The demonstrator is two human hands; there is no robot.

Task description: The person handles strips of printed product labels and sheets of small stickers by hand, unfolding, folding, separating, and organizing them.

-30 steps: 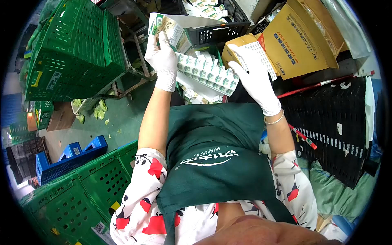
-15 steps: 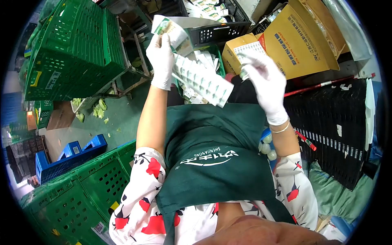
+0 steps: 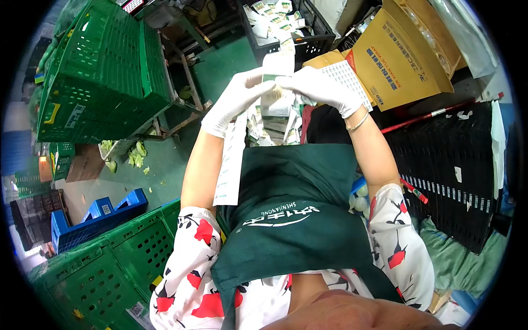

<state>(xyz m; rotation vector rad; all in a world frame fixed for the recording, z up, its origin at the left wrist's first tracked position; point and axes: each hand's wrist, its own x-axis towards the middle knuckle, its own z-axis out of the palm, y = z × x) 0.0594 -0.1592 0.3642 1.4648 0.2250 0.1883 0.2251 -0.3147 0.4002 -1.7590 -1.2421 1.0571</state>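
Observation:
In the centre, both gloved hands meet at a long printed paper strip (image 3: 278,102) that runs up toward the black crate. My left hand (image 3: 236,102) is closed on the strip's left edge, and a white label sheet (image 3: 231,165) hangs below that hand over the apron. My right hand (image 3: 322,91) has its fingers pressed at the strip's right edge, with a small bit of greenish material under them. Beneath the hands lie many printed packets (image 3: 261,129), partly hidden by the strip.
A black crate (image 3: 316,47) with printed packets stands at the top. On the right are a yellow carton (image 3: 396,60), a label sheet (image 3: 346,80) and stacked black crates (image 3: 440,165). Green crates (image 3: 99,71) stand left; leaves (image 3: 137,154) lie on the floor.
Both hands have come together at the printed strip. The label sheet has swung from between the hands to hang below my left hand. The strip now runs straight up to the black crate.

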